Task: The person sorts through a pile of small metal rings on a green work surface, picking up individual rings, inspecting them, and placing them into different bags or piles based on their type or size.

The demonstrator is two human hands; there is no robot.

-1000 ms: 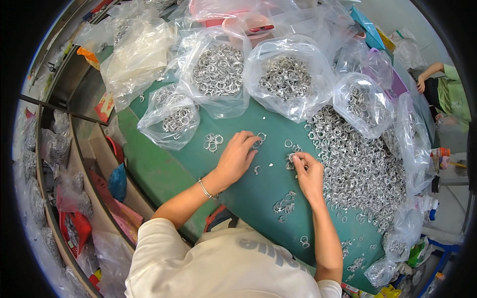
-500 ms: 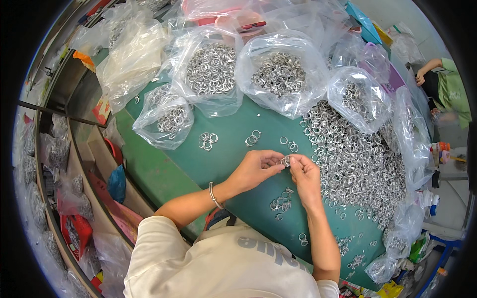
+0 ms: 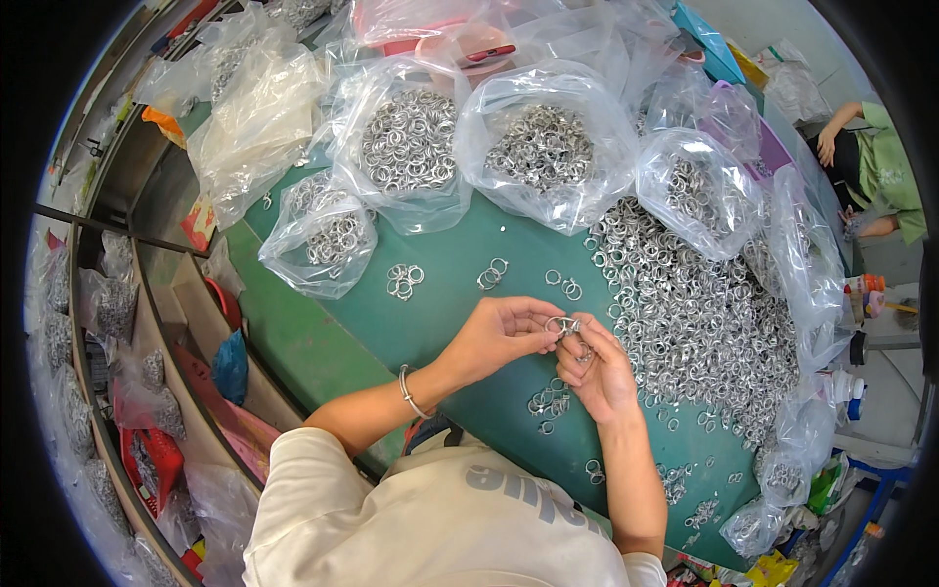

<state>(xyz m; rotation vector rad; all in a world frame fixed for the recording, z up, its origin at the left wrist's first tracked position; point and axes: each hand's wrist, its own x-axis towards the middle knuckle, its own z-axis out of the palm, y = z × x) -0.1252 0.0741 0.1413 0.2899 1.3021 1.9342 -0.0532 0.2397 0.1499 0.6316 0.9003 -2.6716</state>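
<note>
Rings [image 3: 571, 326] — pinched between both hands [image 3: 497, 338] [image 3: 603, 380], over green tabletop [image 3: 445, 256]

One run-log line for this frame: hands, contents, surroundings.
left hand: pinching metal rings | right hand: holding metal rings | about: loose ring pile, clear bags of rings, green tabletop

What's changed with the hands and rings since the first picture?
The left hand left a cluster of silver metal rings, moving right and toward the body to meet the right hand, which turned palm-up. Both now hold small silver rings between them. The large silver ring heap and clear plastic bags stayed put.
</note>
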